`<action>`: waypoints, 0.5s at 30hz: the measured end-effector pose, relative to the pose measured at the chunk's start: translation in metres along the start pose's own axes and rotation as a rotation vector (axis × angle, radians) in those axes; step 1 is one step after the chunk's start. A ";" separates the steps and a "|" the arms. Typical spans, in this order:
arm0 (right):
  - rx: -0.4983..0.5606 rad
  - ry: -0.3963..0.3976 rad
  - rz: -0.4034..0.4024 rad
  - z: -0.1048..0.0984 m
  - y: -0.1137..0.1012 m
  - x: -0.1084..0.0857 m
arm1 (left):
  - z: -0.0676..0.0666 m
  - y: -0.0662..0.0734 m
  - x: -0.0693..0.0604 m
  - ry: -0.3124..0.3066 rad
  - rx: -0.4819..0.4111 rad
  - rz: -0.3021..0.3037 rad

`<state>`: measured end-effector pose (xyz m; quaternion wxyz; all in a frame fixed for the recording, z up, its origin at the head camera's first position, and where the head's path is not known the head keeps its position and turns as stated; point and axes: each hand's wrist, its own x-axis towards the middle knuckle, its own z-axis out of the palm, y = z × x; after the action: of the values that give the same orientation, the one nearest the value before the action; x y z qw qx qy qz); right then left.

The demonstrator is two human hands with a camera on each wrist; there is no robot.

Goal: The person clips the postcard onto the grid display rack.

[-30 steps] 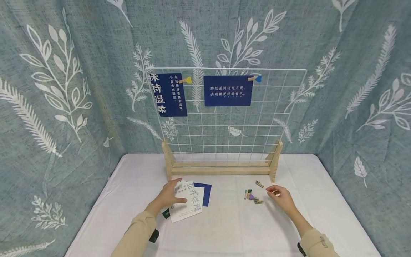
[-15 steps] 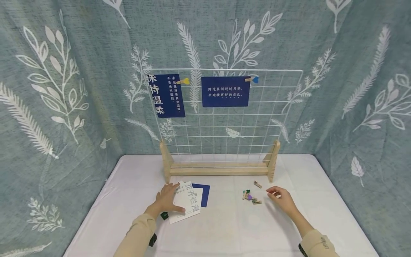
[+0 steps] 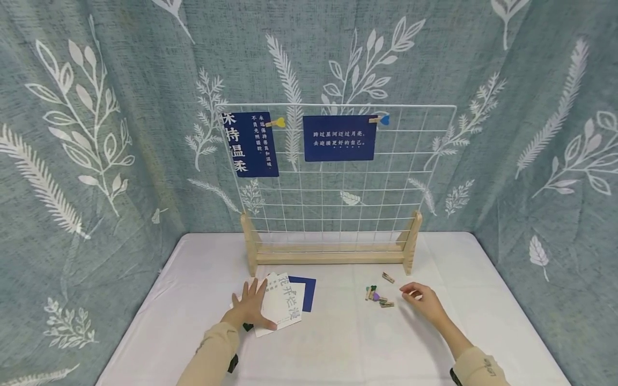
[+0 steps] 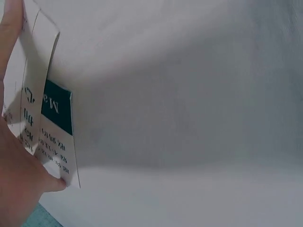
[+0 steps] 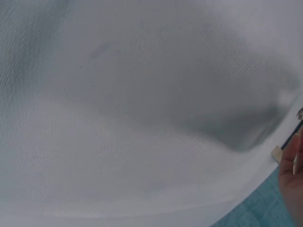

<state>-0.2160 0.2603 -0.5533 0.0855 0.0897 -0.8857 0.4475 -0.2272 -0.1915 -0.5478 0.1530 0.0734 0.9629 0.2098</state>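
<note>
In the head view my left hand (image 3: pixel 250 308) lies with fingers spread over a loose stack of cards. On top is a white card (image 3: pixel 286 308) with grey characters. A blue card (image 3: pixel 308 300) shows from beneath it. The left wrist view shows a card with a dark green corner (image 4: pixel 57 106) under the white ones. My right hand (image 3: pixel 425 303) hovers at the right, fingers loosely bent, nothing visible between them. Near its fingertips are a wooden clothespin (image 3: pixel 388 277) and a small pile of clothespins (image 3: pixel 378 297) with green and purple decorations.
Behind the hands a white wire grid (image 3: pixel 347 209) stands on a wooden base (image 3: pixel 333 258). Two dark blue cards hang there, one by a yellow-heart clip (image 3: pixel 276 123), one by a blue-heart clip (image 3: pixel 380 119). Patterned curtains (image 3: pixel 159 134) surround the white table (image 3: pixel 338 348).
My left hand has turned and spread its fingers more on the cards. More white card edge shows at its left. The right hand stays in nearly the same place.
</note>
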 end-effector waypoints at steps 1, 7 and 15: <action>0.001 -0.005 -0.003 0.001 0.000 0.001 | -0.001 0.002 -0.002 0.004 0.010 -0.006; -0.001 -0.017 0.003 0.005 -0.002 0.002 | -0.002 0.008 -0.002 0.023 0.052 -0.029; -0.009 -0.060 0.017 0.009 -0.002 0.003 | 0.002 0.009 -0.001 0.056 0.127 -0.056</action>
<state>-0.2188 0.2518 -0.5564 0.0553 0.0952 -0.8905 0.4415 -0.2246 -0.1827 -0.5453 0.1269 0.0498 0.9798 0.1461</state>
